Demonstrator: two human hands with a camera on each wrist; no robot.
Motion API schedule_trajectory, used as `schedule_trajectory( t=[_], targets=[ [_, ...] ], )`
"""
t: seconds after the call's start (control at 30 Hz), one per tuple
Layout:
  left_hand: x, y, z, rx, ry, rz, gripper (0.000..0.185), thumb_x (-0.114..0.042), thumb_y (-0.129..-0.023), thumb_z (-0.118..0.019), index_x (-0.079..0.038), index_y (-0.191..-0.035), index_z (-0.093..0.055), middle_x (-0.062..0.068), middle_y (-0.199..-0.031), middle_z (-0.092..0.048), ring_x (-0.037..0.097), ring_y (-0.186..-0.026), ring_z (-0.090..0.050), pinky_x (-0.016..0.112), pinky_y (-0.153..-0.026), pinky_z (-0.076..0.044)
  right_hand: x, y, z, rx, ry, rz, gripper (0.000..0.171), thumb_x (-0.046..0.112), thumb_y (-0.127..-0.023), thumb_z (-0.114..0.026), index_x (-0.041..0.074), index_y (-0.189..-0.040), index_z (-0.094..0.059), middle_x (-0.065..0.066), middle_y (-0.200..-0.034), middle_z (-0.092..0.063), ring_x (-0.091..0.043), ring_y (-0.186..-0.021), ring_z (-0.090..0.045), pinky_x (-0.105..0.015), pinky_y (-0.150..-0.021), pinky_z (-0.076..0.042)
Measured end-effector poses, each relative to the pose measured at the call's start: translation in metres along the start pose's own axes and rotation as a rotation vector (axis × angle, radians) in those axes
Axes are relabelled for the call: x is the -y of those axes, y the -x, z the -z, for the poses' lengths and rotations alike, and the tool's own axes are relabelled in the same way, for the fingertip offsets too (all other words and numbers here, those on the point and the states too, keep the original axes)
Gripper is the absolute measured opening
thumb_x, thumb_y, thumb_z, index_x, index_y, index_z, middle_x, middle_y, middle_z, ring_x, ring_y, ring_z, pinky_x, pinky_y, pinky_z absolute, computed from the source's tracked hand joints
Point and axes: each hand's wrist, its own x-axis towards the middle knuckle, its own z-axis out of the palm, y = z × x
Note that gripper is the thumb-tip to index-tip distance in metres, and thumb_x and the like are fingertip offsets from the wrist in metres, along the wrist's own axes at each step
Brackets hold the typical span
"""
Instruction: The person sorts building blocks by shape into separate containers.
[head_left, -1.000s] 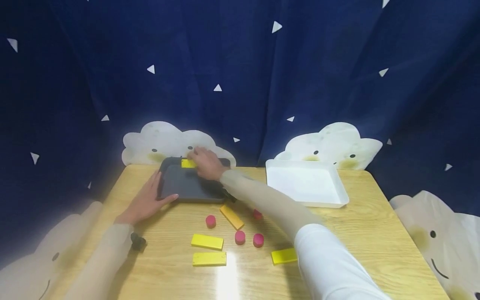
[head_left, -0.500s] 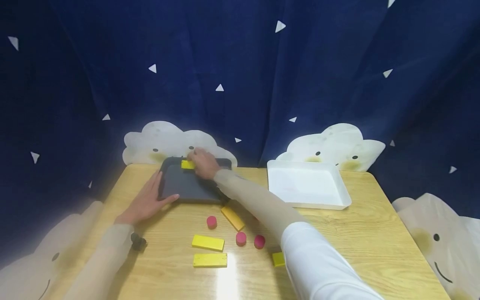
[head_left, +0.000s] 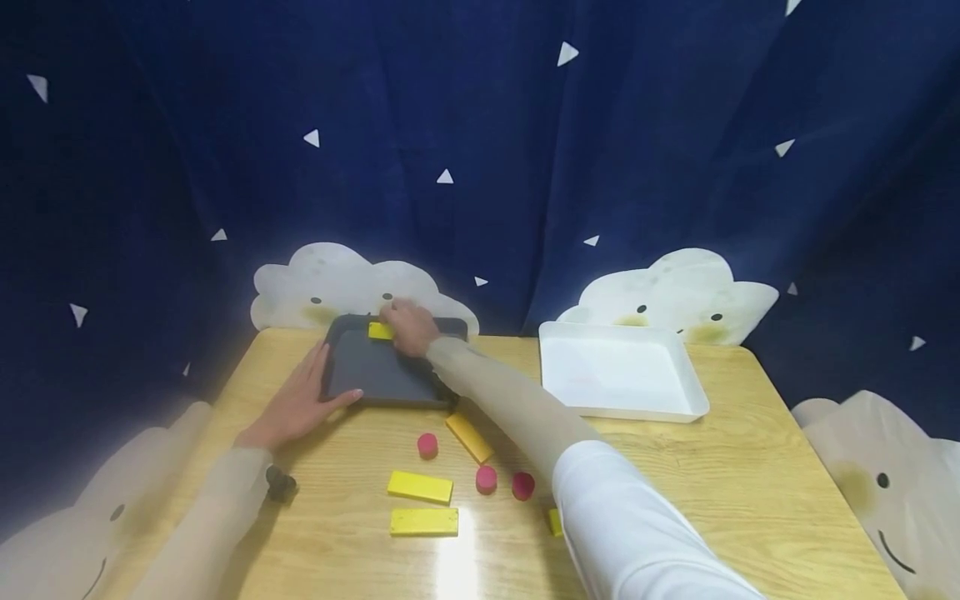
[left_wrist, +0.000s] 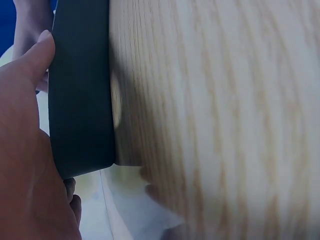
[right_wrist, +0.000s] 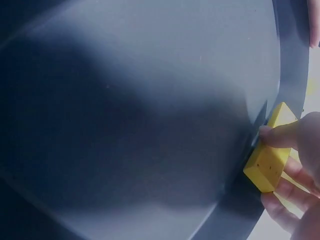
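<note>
1. reaching across the wooden table (head_left: 675,467), the right hand (head_left: 408,327) was found at the far edge of the dark tray (head_left: 375,375), with a yellow block (head_left: 379,331) pinched between thumb and fingertips.
2. in the right wrist view the yellow block (right_wrist: 272,152) was seen tilted against the tray's inner wall (right_wrist: 287,75), one fingertip pressed on its upper edge and other fingers (right_wrist: 292,182) curled beneath it.
3. the left hand (head_left: 296,404) was observed flat at the tray's near left corner, fingers straight and close together along the left rim, thumb laid against the near rim.
4. in the left wrist view the thumb (left_wrist: 35,55) was seen resting against the tray's outer wall (left_wrist: 80,90); the other fingers were mostly out of sight.
5. a white tray (head_left: 622,371) was noted well apart to the right of the dark tray.
6. loose pieces were recorded on the table near the person: two yellow blocks (head_left: 420,487) side by side, an angled yellow block (head_left: 468,436) just beside the dark tray's near edge, and three red cylinders (head_left: 427,444) around it.
7. a further yellow piece (head_left: 555,521) was noted, mostly hidden by the white sleeve (head_left: 637,533).
</note>
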Motion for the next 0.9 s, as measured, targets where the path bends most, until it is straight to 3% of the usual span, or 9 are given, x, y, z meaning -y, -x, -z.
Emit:
schedule_trajectory(
  t=[0.9],
  targets=[
    [-0.0027, 0.0005, 0.002, 0.001, -0.014, 0.004, 0.118, -0.071, -0.1, -0.06, 0.002, -0.17, -0.001, 0.026, -0.178, 0.0, 0.05, -0.162, -0.009, 0.066, -0.131, -0.014, 0.0005, 0.0004, -0.0057, -0.055, 0.058, 0.073, 0.029, -0.003, -0.092, -0.071, 0.012, -0.117, -0.071, -0.004, -0.112, -0.069, -0.02, -0.104, -0.065, -0.032, -0.089, -0.056]
  ],
)
